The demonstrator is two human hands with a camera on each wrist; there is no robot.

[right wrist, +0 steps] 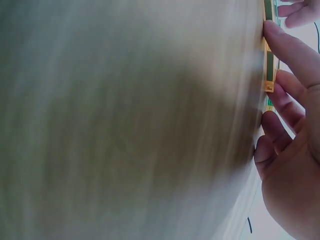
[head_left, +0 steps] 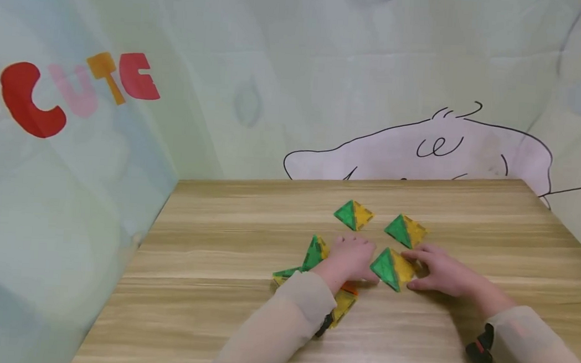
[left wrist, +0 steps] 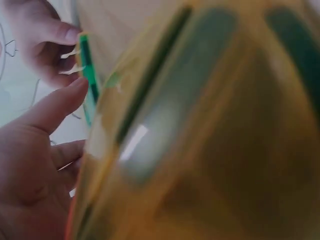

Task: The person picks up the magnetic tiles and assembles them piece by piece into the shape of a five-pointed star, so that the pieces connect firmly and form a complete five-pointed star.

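My right hand (head_left: pixel 442 271) pinches a green-and-yellow magnetic tile piece (head_left: pixel 399 268) at its yellow side, thumb and index finger on its edge (right wrist: pixel 270 70). Just left of that piece is my left hand (head_left: pixel 349 258). In the left wrist view its thumb (left wrist: pixel 65 102) reaches near the green edge (left wrist: pixel 88 75) of the held piece, and I see nothing gripped in it. Close to that camera a translucent yellow tile (left wrist: pixel 240 125) looms large and blurred. Under and beside the left forearm lie more tiles: a green one (head_left: pixel 312 255) and a yellow one (head_left: pixel 345 307), partly hidden.
Two similar green-and-yellow pieces lie farther back, one at the middle (head_left: pixel 353 215) and one right of it (head_left: pixel 407 231). All sit on a wood-grain table (head_left: pixel 208 226). Printed cloth (head_left: pixel 258 63) hangs behind its back edge and along the left side.
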